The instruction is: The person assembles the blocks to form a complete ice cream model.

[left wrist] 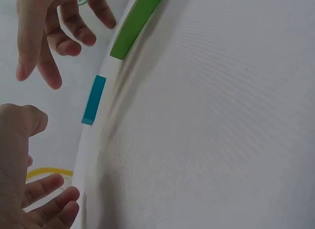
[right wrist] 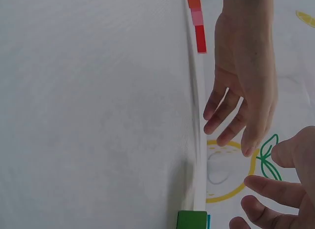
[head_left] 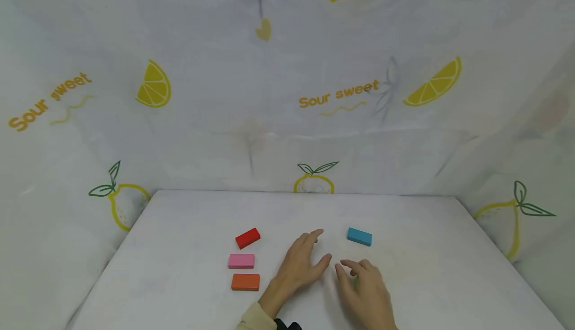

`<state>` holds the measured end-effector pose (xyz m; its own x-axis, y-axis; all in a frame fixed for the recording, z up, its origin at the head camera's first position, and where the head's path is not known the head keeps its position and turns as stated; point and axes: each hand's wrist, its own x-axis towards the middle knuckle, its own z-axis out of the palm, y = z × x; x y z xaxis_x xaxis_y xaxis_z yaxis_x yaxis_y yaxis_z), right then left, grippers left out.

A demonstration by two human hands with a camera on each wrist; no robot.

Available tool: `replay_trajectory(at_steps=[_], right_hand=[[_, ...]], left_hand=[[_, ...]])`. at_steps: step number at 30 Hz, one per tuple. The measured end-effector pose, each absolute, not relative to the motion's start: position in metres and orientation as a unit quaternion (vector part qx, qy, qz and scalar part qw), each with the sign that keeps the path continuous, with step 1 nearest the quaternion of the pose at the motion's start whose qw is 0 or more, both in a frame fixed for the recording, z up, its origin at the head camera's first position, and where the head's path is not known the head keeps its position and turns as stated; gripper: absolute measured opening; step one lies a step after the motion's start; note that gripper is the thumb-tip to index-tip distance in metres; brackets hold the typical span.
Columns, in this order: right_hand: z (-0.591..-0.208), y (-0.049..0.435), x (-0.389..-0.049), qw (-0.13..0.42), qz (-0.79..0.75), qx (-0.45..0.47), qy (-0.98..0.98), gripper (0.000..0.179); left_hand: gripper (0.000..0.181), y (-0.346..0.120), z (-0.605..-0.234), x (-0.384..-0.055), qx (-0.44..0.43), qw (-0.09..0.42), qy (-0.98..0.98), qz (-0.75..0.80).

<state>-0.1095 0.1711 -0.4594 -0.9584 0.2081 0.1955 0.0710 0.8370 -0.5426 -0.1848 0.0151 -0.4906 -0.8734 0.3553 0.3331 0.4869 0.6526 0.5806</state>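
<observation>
Set the clock's hub midway between the hands in the head view, twelve at the far edge of the white counter [head_left: 427,250]. The left grip [head_left: 298,265], just off the hub towards nine, is spread, thumb parted from loosely bent fingers, with nothing between them. The right grip [head_left: 366,292], towards four, is spread too and pinches nothing; both hang above the counter.

The green block [left wrist: 137,25] rests near the right grip, towards four, and in the head view that hand hides most of it. The blue block [head_left: 359,236] lies between one and two, slanted. Away to the left, a loose column holds the red block [head_left: 247,238] between nine and ten, the pink block [head_left: 241,261] at nine and the orange block [head_left: 245,282] between eight and nine. Red is turned askew; pink and orange lie nearly square.

Since the green block is nearest, it would be best handled by the right grip: lower straight down, thumb on one long side and fingertips on the other, then pinch lightly, as a smooth block may skid. Keeping the left grip to its own side should prevent the hands from bumping. A low, level carry and a gentle release would probably leave any block straight.
</observation>
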Motion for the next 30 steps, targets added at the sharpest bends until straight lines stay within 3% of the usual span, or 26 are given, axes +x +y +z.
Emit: replay_trajectory(at_steps=[12, 21, 30], right_hand=[[-0.457, 0.185, -0.099, 0.072, 0.285, -0.116, -0.949, 0.033], [-0.459, 0.198, -0.093, 0.071, 0.298, -0.113, -0.945, 0.035], [-0.461, 0.205, -0.091, 0.035, 0.282, -0.131, -0.950, 0.049]], left_hand=[[0.058, 0.037, -0.497, -0.216, -0.263, 0.020, -0.879, -0.398], [0.055, 0.057, -0.504, -0.241, -0.269, -0.030, -0.850, -0.452], [0.058, 0.073, -0.495, -0.246, -0.284, -0.063, -0.859, -0.420]])
